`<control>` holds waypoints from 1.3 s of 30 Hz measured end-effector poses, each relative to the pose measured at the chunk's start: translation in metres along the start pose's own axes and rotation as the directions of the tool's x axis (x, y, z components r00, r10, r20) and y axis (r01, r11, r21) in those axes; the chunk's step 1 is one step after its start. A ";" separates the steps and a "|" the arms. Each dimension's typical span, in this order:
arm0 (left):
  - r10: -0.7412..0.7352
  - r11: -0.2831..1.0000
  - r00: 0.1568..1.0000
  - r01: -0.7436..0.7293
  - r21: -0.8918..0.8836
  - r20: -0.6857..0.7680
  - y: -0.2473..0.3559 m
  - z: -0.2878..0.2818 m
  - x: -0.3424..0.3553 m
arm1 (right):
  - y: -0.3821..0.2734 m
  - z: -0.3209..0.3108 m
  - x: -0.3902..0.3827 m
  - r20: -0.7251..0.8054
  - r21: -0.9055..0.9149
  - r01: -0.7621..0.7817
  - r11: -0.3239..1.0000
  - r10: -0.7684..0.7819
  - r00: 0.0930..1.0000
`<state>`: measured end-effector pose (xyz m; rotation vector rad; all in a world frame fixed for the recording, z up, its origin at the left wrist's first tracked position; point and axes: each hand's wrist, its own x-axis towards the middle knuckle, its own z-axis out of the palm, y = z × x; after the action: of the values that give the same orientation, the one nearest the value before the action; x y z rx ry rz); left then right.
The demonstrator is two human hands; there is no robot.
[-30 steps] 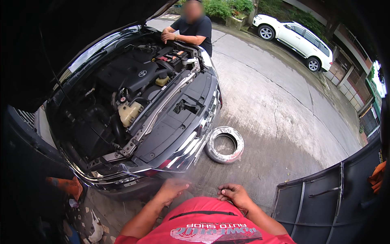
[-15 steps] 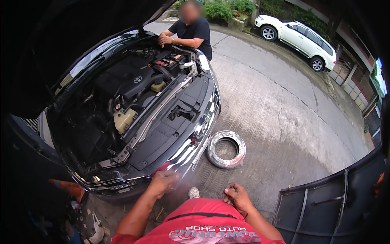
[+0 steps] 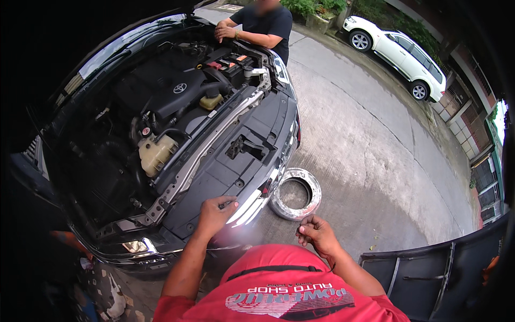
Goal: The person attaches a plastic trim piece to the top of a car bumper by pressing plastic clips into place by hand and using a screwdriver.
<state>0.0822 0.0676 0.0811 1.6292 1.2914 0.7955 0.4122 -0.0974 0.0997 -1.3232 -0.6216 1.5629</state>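
Over the front edge of a dark car with its hood raised, my left hand (image 3: 215,217) hovers near the black plastic cover panel (image 3: 217,174) behind the grille. Its fingers reach loosely rightward, and I see nothing held in them. My right hand (image 3: 317,235) is up in front of my red shirt (image 3: 289,279), right of the bumper. Its fingers are curled in toward the thumb; whatever may be between them is hidden. The engine bay (image 3: 155,96) lies exposed, with a yellowish coolant tank (image 3: 156,154) and a battery (image 3: 228,64).
A whitish, worn tire (image 3: 311,209) lies flat on the concrete beside the bumper. Another person (image 3: 263,29) leans on the car's far fender, forearms resting there. A dark metal gate (image 3: 424,279) stands at the right. Across the street is a parked white SUV (image 3: 397,51).
My view has shifted closer over the engine bay. My left hand has risen from beside the bumper to the front panel's edge. My right hand has risen slightly, toward the tire.
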 end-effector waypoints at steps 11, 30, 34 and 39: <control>-0.027 0.984 0.983 0.059 0.168 -0.183 -0.008 0.052 0.033 | -0.058 -0.063 0.179 0.259 -0.108 0.076 0.991 -0.046 0.965; -0.142 0.730 0.896 0.381 0.567 -0.420 0.024 0.129 0.130 | -0.127 -0.176 0.324 0.331 -0.055 0.165 0.985 -0.138 0.934; -0.139 0.758 0.893 0.374 0.534 -0.427 0.020 0.130 0.130 | -0.161 -0.107 0.352 0.454 -0.147 0.265 0.953 -0.173 0.874; -0.135 0.792 0.874 0.379 0.479 -0.467 0.005 0.129 0.120 | -0.184 -0.028 0.391 0.561 -0.251 0.403 0.880 -0.207 0.802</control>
<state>0.2282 0.1511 0.0290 1.7077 2.1727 0.6313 0.5198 0.3207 0.0715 -0.9645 -1.4569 1.5739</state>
